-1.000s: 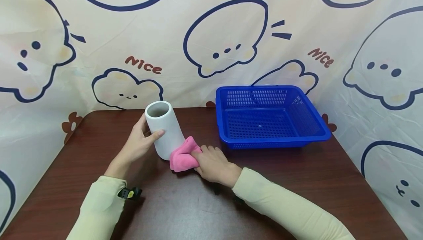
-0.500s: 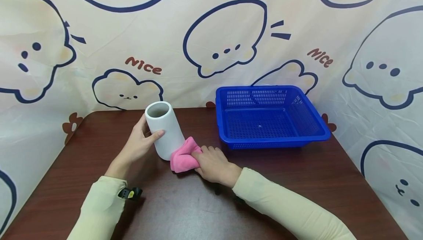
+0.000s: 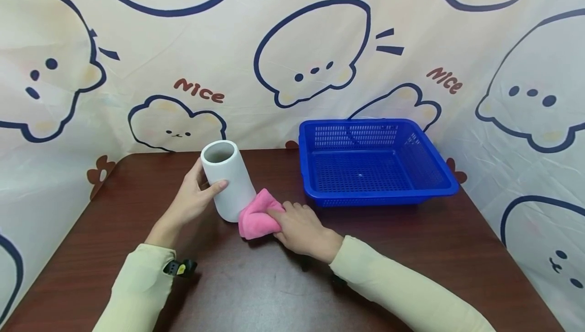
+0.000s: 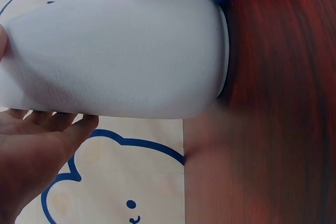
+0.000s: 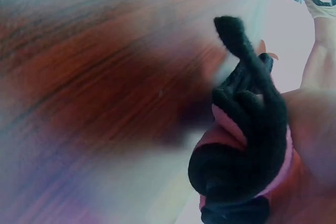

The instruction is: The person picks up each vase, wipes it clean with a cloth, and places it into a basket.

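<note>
A white tapered vase (image 3: 230, 190) stands on the brown table (image 3: 256, 281), its round mouth facing up. My left hand (image 3: 192, 197) grips its upper part, thumb on the near side and fingers around the far left side. In the left wrist view the vase (image 4: 121, 51) lies sideways across the picture, with the fingers of the left hand (image 4: 42, 150) along its wall. A folded pink cloth (image 3: 258, 218) is bunched in my right hand (image 3: 301, 230), against the vase's lower right side. The right wrist view shows the cloth's black underside (image 5: 247, 156) hanging in folds.
To the right of the vase, near the table's back edge, sits a blue plastic basket (image 3: 315, 190) with perforated walls. A light curtain (image 3: 256, 119) printed with cartoon figures surrounds the table's back and sides. Dark devices, including one on the left wrist (image 3: 180, 268), sit near the cuffs.
My right hand and the pink cloth have shifted slightly to the right along the vase's base. The left hand and the vase have kept their place.
</note>
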